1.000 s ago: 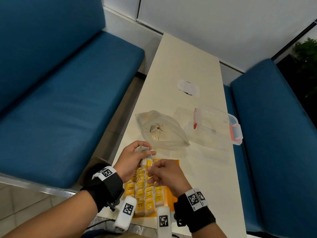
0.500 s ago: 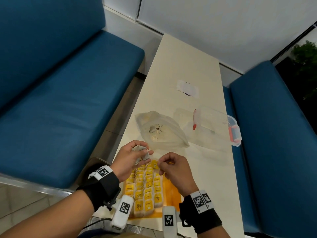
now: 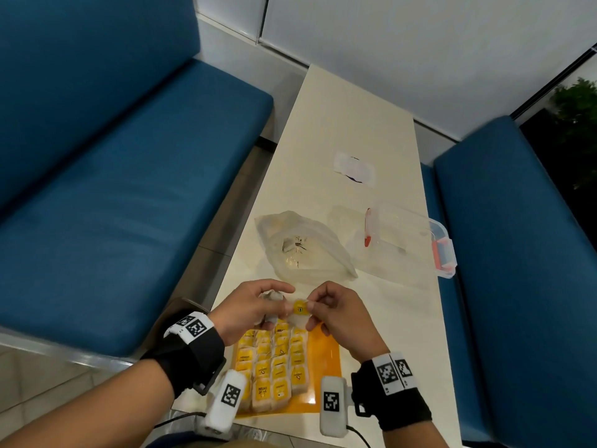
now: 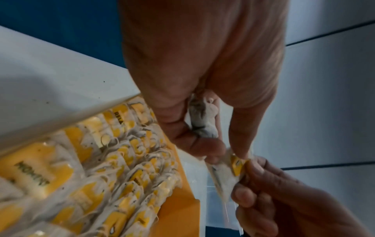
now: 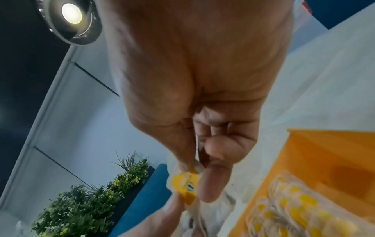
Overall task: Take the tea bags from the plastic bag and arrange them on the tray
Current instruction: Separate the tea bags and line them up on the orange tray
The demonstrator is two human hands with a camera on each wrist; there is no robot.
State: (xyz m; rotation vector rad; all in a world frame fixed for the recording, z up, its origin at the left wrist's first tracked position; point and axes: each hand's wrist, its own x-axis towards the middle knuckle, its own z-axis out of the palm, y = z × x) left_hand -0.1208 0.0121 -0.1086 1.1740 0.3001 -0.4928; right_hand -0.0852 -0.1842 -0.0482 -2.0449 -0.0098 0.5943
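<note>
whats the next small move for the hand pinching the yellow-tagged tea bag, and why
Probably lower the right hand and set its white tea bag with the yellow tag onto the bare strip of the orange tray, beside the filled rows. The bag is pinched above the tray's far end, while the left hand grips more bags.

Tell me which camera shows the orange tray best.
Head view: the orange tray shows nearly whole, with rows of tea bags and a bare strip. Left wrist shows only part of it, blurred; right wrist shows its corner.
</note>
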